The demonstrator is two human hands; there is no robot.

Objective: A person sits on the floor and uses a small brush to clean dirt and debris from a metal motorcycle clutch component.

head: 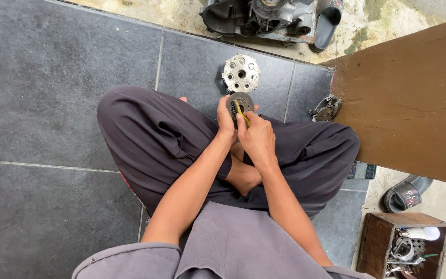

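A round dark metal clutch part [242,102] is held just above frame centre, over the crossed legs in dark trousers [150,139]. It is gripped at its left edge by the left hand [226,121], fingers closed around the rim. A thin yellow-handled tool [241,112] is pinched in the right hand [256,137], fingers closed on it; its tip is laid against the face of the clutch part. Both hands are touching each other at the part.

Directly above, on the dark grey tiled floor [42,77], a silver drilled hub [240,73] with a ring of holes is lying flat, just beyond the held part and apart from it. At the top centre an engine casing [256,18] is resting on bare concrete. A smaller metal assembly [325,109] is lying at the edge of a brown wooden board [409,103] in the upper right. In the lower right corner an open wooden box [378,237] containing mixed metal parts is seen, with a sandal [408,193] just above it.
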